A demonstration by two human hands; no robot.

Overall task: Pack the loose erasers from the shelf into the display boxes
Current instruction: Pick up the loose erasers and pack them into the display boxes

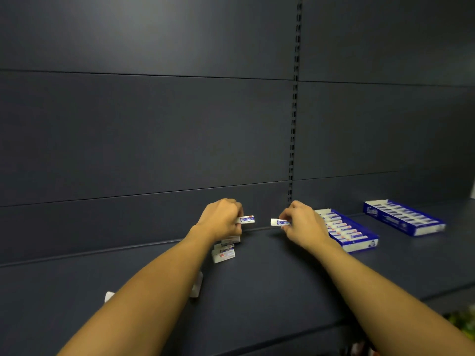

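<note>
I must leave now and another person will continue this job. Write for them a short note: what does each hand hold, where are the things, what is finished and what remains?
Left hand: pinches one eraser, held above the shelf.
Right hand: pinches a second eraser, beside the near display box.
Things: a small pile of loose erasers lies under the left hand; a few more show beside the left forearm. The far display box stands further right.
Done: both boxes show rows of erasers; whether they are completely full cannot be told.
Left: place the two held erasers in a box, then pack the pile.
</note>
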